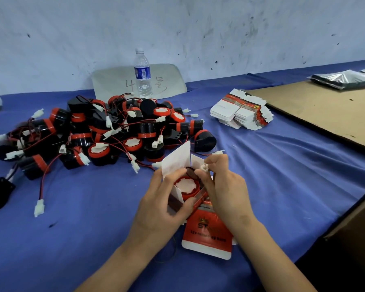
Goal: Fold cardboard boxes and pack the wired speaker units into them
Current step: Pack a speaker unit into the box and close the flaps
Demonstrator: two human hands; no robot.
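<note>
Speaker unit (186,185) sits in box (209,227) gripped by left hand (162,205), right hand (223,186) pinching its connector (204,168).

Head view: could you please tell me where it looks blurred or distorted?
In the head view, print on the box is smeared and unreadable; the pile is soft at its left edge; the wide lens bows the far edge of the table; light is even, shadows faint.

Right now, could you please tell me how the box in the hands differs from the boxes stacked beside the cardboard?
The held box, gripped by the left hand, is opened, flaps up; the stacked boxes lie flat. The held box contains a speaker unit, whose connector the right hand pinches; the stacked boxes are unfilled. Both are white card printed red.
</note>
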